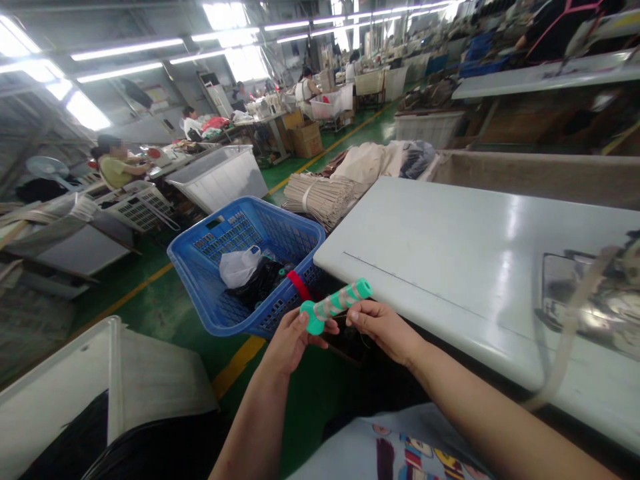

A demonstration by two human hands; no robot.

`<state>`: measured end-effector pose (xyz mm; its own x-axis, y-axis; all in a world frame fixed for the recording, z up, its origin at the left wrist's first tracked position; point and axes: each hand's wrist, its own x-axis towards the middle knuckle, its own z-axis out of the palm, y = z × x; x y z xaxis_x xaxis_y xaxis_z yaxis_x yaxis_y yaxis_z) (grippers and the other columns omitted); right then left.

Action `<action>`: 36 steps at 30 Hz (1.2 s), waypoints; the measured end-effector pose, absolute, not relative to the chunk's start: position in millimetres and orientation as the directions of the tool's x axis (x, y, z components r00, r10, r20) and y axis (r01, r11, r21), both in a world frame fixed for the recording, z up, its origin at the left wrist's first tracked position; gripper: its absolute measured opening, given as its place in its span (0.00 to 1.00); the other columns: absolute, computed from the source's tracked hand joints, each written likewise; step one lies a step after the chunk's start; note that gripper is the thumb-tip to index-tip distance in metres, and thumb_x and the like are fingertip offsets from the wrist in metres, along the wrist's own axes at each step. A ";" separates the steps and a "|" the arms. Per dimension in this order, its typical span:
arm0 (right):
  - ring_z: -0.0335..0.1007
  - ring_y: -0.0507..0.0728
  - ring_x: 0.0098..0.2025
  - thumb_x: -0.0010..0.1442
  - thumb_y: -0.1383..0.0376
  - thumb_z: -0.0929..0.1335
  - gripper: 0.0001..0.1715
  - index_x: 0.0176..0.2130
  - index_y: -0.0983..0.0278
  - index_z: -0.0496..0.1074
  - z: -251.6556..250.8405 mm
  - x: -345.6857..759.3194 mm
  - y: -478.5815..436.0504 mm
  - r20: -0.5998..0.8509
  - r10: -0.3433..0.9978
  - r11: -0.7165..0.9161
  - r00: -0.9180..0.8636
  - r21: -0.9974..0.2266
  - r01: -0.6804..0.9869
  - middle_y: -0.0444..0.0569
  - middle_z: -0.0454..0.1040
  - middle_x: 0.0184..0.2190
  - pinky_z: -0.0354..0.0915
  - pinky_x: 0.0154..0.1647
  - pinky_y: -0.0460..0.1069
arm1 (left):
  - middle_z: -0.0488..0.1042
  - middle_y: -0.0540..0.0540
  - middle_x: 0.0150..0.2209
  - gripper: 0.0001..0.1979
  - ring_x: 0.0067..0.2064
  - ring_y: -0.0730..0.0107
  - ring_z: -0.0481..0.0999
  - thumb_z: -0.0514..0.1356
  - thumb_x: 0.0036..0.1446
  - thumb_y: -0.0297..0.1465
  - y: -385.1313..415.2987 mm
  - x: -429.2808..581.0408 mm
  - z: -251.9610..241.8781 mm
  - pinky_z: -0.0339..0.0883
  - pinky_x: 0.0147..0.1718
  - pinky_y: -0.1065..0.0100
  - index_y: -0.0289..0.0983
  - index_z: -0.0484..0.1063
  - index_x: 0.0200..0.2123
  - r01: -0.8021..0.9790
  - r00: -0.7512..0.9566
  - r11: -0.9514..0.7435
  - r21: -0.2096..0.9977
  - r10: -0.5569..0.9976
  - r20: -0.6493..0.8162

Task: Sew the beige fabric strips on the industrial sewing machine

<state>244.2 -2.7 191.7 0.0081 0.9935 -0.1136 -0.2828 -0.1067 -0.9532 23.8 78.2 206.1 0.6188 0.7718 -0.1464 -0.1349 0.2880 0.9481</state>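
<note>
Both hands hold a small green bobbin (336, 304), a spool with pale thread wound on its middle, in front of my chest. My left hand (293, 340) pinches its wider lower end with closed fingers. My right hand (383, 328) grips the bobbin's shaft from the right, fingers curled. Just behind the hands is a blue plastic basket (295, 233) with a white bag (239, 265) and dark items inside. A white work table (450, 253) stretches to the right of the hands.
A sewing machine plate (580, 287) with a beige strap (567, 340) sits on the table's right. Bundled beige strips (320, 195) and fabric lie beyond the basket. A white bin (115, 380) is at lower left. Other workers sit at tables in the back.
</note>
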 end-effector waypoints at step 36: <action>0.76 0.62 0.41 0.71 0.55 0.74 0.12 0.47 0.60 0.84 249.1 326.4 -101.1 0.157 0.959 -0.029 0.235 -0.773 0.634 0.51 0.80 0.39 0.71 0.46 0.56 | 0.84 0.30 0.56 0.39 0.54 0.41 0.88 0.68 0.60 0.64 75.5 43.0 175.3 0.86 0.46 0.53 0.40 0.82 0.59 0.207 0.711 0.262 0.943 0.622 -0.329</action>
<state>326.4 -101.1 249.1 0.2347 0.9593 0.1571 0.6340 -0.0286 -0.7728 43.0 75.5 175.3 0.7110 0.6215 -0.3290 0.2071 0.2620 0.9426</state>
